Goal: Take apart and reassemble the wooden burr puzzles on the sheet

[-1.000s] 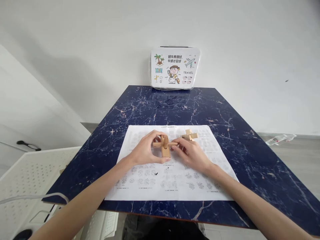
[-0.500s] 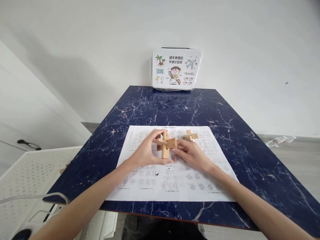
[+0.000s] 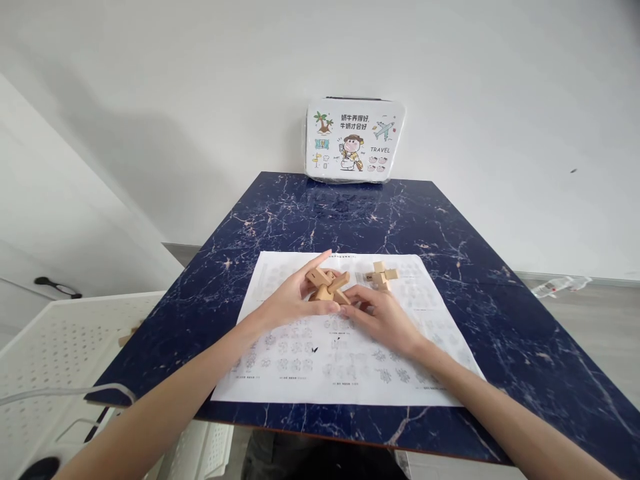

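Observation:
A wooden interlocking burr puzzle [image 3: 325, 283] of pale crossed bars sits tilted between both hands, above a printed sheet [image 3: 320, 393]. My left hand [image 3: 287, 297] grips it from the left, thumb along the near side and index finger stretched out past the far side. From the right, my right hand [image 3: 385, 317] pinches the end of one bar with thumb and fingers. A second wooden burr puzzle [image 3: 381, 275] rests on the sheet just beyond my right hand. Small dark numbers mark some bars. My fingers hide parts of the held puzzle.
The sheet, covered in small diagrams, lies on a dark blue marbled table [image 3: 345, 223]. A white cartoon-printed case [image 3: 354, 141] stands at the table's back edge against the wall. On the left are a white perforated cart [image 3: 75, 333] and a pale cable [image 3: 65, 393].
The held puzzle has turned from upright to slanted, its bars now pointing diagonally. My left index finger has straightened away from it. The second puzzle stays put.

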Demonstrator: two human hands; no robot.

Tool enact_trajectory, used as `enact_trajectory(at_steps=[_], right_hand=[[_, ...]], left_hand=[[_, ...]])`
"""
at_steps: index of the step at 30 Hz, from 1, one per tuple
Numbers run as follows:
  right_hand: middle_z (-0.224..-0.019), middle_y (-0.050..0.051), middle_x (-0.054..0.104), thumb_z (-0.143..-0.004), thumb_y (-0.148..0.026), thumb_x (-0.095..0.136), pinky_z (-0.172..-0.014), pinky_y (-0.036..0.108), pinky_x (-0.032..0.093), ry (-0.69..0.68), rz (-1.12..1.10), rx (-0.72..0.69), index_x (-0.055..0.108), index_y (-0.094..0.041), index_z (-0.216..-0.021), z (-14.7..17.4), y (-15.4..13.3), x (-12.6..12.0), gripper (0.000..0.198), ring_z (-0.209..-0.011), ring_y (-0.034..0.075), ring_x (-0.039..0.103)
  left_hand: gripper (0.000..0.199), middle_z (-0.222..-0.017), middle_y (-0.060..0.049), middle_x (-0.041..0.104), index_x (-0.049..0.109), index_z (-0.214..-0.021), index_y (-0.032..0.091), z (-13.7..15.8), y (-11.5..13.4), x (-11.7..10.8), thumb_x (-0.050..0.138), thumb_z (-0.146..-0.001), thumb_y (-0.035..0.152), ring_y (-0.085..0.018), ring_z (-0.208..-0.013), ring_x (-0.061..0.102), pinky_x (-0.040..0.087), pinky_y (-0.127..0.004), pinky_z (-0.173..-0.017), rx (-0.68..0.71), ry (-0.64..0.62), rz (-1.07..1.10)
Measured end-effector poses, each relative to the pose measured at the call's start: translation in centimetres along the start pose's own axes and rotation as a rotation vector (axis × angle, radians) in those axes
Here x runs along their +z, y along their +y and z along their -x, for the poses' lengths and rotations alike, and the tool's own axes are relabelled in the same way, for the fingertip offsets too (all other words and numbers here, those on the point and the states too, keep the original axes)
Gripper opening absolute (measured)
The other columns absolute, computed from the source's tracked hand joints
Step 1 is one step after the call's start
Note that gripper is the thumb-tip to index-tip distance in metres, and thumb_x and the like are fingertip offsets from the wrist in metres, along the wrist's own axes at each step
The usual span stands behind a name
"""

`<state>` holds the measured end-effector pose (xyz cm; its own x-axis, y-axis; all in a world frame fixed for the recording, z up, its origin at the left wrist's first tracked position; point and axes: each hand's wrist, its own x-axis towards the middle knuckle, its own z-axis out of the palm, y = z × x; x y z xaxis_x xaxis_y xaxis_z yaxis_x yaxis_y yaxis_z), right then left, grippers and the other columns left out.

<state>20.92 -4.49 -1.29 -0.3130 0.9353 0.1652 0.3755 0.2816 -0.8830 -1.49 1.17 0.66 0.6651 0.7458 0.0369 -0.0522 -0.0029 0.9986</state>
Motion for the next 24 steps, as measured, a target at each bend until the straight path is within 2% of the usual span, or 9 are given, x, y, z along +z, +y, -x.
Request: enact_trajectory(at_steps=[3, 6, 8, 11, 14, 17, 20, 24], right_hand=[[-0.101, 0.007, 0.076, -0.101, -0.041, 0.063, -0.067, 0.035, 0.051, 0.144, 0.097, -0.101, 0.068, -0.024, -0.109, 0.0, -0.3, 0.1, 0.019, -0.081, 0.021, 0.067], [-0.112, 0.01, 0.071, -0.101, -0.043, 0.062, -0.07, 0.035, 0.051, 0.24, 0.069, -0.142, 0.063, -0.023, -0.111, 0.0, -0.8, -0.1, 0.022, -0.089, 0.022, 0.066], [-0.099, 0.007, 0.071, -0.104, -0.047, 0.057, -0.067, 0.034, 0.049, 0.21, 0.008, -0.093, 0.061, -0.023, -0.105, 0.0, -1.0, -0.3, 0.024, -0.08, 0.02, 0.063], [-0.076, 0.002, 0.064, -0.108, -0.053, 0.047, -0.062, 0.033, 0.043, 0.061, -0.108, -0.002, 0.056, -0.023, -0.089, 0.0, -1.1, -0.5, 0.036, -0.065, 0.016, 0.055], [-0.067, -0.001, 0.057, -0.108, -0.056, 0.046, -0.059, 0.032, 0.038, -0.049, -0.169, 0.063, 0.051, -0.023, -0.077, -0.1, -1.0, -0.4, 0.046, -0.058, 0.014, 0.047], [-0.061, -0.004, 0.051, -0.107, -0.058, 0.048, -0.055, 0.031, 0.032, -0.091, -0.244, 0.12, 0.052, -0.023, -0.076, -0.2, -0.8, -0.4, 0.048, -0.052, 0.012, 0.041], [-0.058, -0.006, 0.048, -0.106, -0.058, 0.052, -0.052, 0.031, 0.028, -0.104, -0.372, 0.167, 0.053, -0.022, -0.078, -0.3, -0.6, -0.6, 0.045, -0.049, 0.011, 0.038], [-0.058, -0.006, 0.046, -0.105, -0.058, 0.054, -0.052, 0.031, 0.026, -0.116, -0.474, 0.193, 0.053, -0.022, -0.08, -0.3, -0.3, -0.7, 0.044, -0.049, 0.011, 0.038]], left_hand=[[0.107, -0.143, -0.01, 0.061, 0.03, -0.166, 0.036, 0.1, 0.2, 0.4, 0.091, -0.077, 0.037, -0.032, -0.131, 0.063, 0.047, -0.055, -0.115, 0.04, 0.088, -0.09], [0.108, -0.144, -0.009, 0.06, 0.03, -0.165, 0.037, 0.2, 0.5, 0.8, 0.091, -0.076, 0.035, -0.031, -0.128, 0.064, 0.053, -0.052, -0.109, 0.104, 0.14, -0.255], [0.107, -0.147, -0.008, 0.058, 0.034, -0.164, 0.038, 0.4, 0.5, 0.9, 0.093, -0.074, 0.036, -0.031, -0.127, 0.064, 0.054, -0.05, -0.107, 0.181, 0.141, -0.39], [0.108, -0.148, -0.007, 0.059, 0.036, -0.162, 0.041, 0.5, 0.3, 0.9, 0.094, -0.072, 0.039, -0.033, -0.133, 0.059, 0.051, -0.052, -0.111, 0.308, 0.11, -0.609], [0.115, -0.149, -0.007, 0.06, 0.029, -0.164, 0.042, 0.6, 0.1, 1.0, 0.095, -0.071, 0.044, -0.035, -0.139, 0.055, 0.045, -0.057, -0.116, 0.322, 0.07, -0.732], [0.119, -0.155, -0.01, 0.056, 0.028, -0.165, 0.04, 0.6, 0.1, 1.0, 0.096, -0.068, 0.049, -0.038, -0.142, 0.053, 0.046, -0.059, -0.115, 0.246, 0.057, -0.688], [0.114, -0.156, -0.012, 0.055, 0.038, -0.16, 0.037, 0.5, 0.3, 0.8, 0.098, -0.064, 0.051, -0.039, -0.142, 0.054, 0.046, -0.06, -0.115, 0.207, 0.053, -0.625], [0.101, -0.151, -0.011, 0.06, 0.05, -0.152, 0.033, 0.4, 0.6, 0.7, 0.098, -0.064, 0.048, -0.037, -0.139, 0.057, 0.044, -0.059, -0.117, 0.234, 0.067, -0.607]])
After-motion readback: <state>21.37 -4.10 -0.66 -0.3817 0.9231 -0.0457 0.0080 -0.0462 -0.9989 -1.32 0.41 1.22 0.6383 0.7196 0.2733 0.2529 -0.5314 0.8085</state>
